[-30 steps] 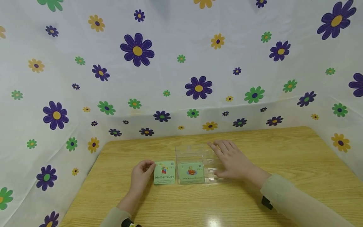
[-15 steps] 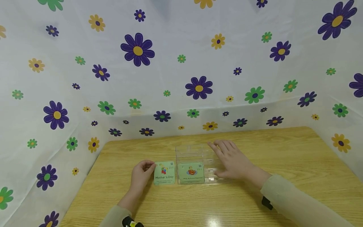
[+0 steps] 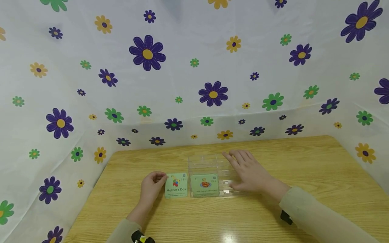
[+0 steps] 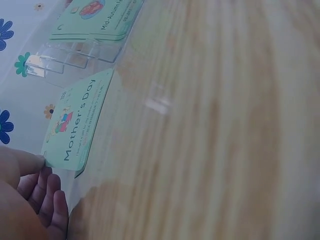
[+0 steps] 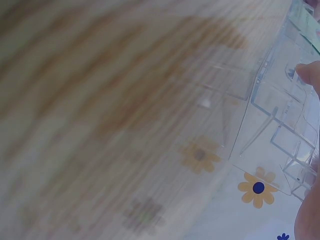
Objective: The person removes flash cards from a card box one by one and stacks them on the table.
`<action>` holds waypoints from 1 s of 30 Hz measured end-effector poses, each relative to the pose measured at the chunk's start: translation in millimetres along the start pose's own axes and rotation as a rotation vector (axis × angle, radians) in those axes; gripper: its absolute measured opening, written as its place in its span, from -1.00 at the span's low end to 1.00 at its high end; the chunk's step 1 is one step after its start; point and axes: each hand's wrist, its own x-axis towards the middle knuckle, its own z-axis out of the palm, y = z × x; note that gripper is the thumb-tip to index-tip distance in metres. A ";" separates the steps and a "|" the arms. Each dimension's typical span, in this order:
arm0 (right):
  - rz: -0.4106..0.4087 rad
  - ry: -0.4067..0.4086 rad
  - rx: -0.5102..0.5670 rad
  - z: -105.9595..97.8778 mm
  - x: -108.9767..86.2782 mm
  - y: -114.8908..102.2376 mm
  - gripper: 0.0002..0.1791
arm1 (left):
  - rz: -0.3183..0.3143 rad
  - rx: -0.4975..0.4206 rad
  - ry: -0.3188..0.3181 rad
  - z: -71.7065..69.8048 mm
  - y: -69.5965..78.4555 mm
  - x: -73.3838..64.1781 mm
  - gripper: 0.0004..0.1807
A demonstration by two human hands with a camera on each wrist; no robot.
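Note:
My left hand [image 3: 151, 188] pinches the upper left corner of a green card [image 3: 176, 190] printed "Mother's Day". In the left wrist view, thumb and fingers meet at this Mother's Day card's [image 4: 80, 122] near corner, the other fingers loosely bent. Just right of it, a clear plastic tiered rack [image 3: 203, 162] carries green "Mid-Autumn Festival" cards [image 3: 205, 185] in its front left slot. My right hand [image 3: 250, 172] rests on the rack's right part, fingers spread toward the back and thumb forward. The right wrist view shows the thumb against the transparent rack [image 5: 280, 120]; the other fingers are mostly hidden.
The rack stands on a wood-grain table [image 3: 194, 219]. A white cloth [image 3: 179, 77] with purple, green and yellow flowers hangs behind the table and along both sides. Black wrist straps show at both sleeves.

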 end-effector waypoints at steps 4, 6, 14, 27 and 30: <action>0.001 -0.002 -0.001 -0.4 -0.4 -0.2 0.25 | -0.003 0.010 0.001 -0.7 -1.2 0.9 -0.83; 0.000 -0.001 0.000 -0.5 -0.5 -0.3 0.25 | -0.006 0.017 0.001 -1.1 -1.7 1.3 -0.84; 0.004 0.000 0.001 -0.7 -1.3 -0.7 0.26 | -0.006 0.044 0.005 0.0 -2.3 3.0 -0.85; 0.004 0.006 0.004 -1.9 -0.9 -1.3 0.25 | 0.027 0.080 0.027 1.6 1.7 5.0 -0.87; 0.003 0.010 -0.006 -0.7 -0.7 -0.8 0.26 | 0.025 0.087 0.021 1.2 2.7 4.9 -0.87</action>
